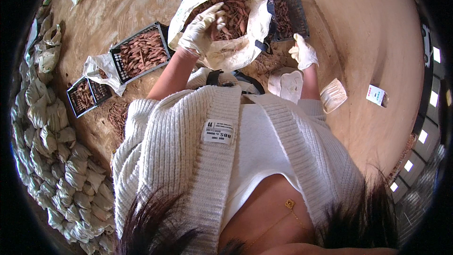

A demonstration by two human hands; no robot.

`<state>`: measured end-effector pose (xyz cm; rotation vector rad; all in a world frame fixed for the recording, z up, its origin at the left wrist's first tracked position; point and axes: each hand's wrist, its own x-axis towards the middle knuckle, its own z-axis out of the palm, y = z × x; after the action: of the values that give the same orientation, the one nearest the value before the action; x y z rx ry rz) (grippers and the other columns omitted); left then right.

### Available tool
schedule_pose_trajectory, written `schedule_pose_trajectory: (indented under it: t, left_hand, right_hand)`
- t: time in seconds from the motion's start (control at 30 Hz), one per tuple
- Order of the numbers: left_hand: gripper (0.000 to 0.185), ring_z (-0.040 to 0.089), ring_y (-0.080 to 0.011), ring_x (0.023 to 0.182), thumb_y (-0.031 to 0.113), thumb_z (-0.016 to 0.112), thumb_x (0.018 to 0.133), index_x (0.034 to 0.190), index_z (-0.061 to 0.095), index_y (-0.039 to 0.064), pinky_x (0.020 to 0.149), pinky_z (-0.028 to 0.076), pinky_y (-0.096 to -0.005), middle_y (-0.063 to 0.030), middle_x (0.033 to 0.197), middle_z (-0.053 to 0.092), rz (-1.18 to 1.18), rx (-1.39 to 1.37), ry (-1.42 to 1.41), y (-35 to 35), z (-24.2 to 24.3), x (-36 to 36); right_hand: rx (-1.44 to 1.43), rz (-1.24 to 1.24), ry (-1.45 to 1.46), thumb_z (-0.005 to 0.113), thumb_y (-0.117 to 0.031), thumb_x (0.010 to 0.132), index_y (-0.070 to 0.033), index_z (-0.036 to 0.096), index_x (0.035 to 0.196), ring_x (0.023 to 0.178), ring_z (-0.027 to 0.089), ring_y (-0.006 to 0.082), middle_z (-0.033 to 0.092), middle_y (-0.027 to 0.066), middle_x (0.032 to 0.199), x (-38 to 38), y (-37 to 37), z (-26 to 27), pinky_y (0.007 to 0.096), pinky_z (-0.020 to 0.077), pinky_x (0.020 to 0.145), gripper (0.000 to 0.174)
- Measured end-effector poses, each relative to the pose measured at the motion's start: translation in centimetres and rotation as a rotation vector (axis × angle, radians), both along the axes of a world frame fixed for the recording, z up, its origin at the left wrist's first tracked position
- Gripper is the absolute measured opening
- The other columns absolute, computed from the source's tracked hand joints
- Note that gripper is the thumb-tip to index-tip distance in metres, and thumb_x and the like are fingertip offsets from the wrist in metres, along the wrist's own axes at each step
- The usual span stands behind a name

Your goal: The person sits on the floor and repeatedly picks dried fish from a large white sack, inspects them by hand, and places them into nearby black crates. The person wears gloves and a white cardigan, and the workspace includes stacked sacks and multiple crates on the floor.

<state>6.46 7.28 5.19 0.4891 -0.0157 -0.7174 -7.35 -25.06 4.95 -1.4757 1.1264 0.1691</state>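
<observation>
My left hand (203,30), in a whitish glove, is over the near left part of an open white sack (226,55) of reddish root tubers (239,14). Its index finger points out and the other fingers curl; whether a tuber is under them I cannot tell. To the right of the sack, my right hand (303,52), gloved too, hovers near the corner of a dark plastic crate (302,14) that holds thinner, darker roots (282,16). Its fingers are curled and the thumb is up; nothing shows in it for certain.
Left of the sack stands a black crate full of tubers (143,53), with a white bag (102,67) and a smaller divided crate (81,95) beyond. Many filled sacks (46,120) are piled along the left. A whitish slab-like object (286,83) and a ribbed one (333,95) lie at right.
</observation>
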Motion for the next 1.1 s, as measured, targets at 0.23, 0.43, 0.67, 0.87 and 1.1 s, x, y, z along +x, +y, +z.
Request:
schedule_pose_trajectory:
  t: [0.23,0.43,0.67,0.87,1.1]
  left_hand:
    - [0.033,0.061,-0.0117,0.079,0.013,0.057,0.088,0.119,0.053,0.003,0.072,0.056,-0.0277,-0.0065,0.099,0.064,0.211,0.184,0.177,2.8,-2.1,0.0]
    - [0.022,0.053,-0.0084,0.062,0.019,0.064,0.084,0.101,0.059,0.006,0.054,0.047,-0.0188,0.0021,0.075,0.057,0.194,0.341,0.185,4.7,-4.4,-0.6]
    - [0.037,0.045,-0.0059,0.053,0.019,0.056,0.089,0.121,0.054,0.001,0.047,0.039,-0.0183,0.0054,0.064,0.048,0.205,0.49,0.328,7.4,-3.4,-3.1]
    - [0.012,0.056,-0.0095,0.06,0.019,0.058,0.089,0.094,0.061,0.009,0.049,0.044,-0.0213,0.0005,0.076,0.062,0.283,0.44,0.434,10.2,-3.0,-5.4]
    - [0.016,0.049,-0.0073,0.057,0.024,0.059,0.087,0.095,0.061,0.01,0.05,0.039,-0.0195,0.0019,0.073,0.059,0.272,0.628,0.493,10.9,-3.3,-5.8]
  right_hand:
    - [-0.574,0.248,0.462,0.064,-0.053,0.075,-0.006,0.064,0.099,0.057,0.059,0.0184,0.064,0.0088,0.07,-0.7,0.1,0.8,0.036,0.0462,0.056,0.053]
    - [-0.642,0.682,-0.072,0.062,-0.031,0.081,-0.008,0.068,0.092,0.06,0.059,0.0165,0.064,0.0077,0.073,5.4,8.0,-3.5,0.0305,0.0449,0.057,0.026]
    - [-0.697,1.317,0.422,0.043,-0.046,0.088,-0.01,0.065,0.109,0.11,0.057,0.0312,0.06,0.0187,0.114,15.3,15.0,-17.6,0.0397,0.0456,0.094,0.047]
    - [-0.551,1.501,0.645,0.048,-0.05,0.086,-0.039,0.012,0.142,0.137,0.014,0.031,0.013,0.0166,0.148,15.4,14.9,-23.8,0.0453,0.0126,0.112,0.068]
    - [-0.489,1.328,0.361,0.058,-0.05,0.082,-0.016,0.027,0.13,0.11,0.029,0.0189,0.026,0.014,0.123,16.9,14.2,-22.8,0.0309,0.0308,0.097,0.067]
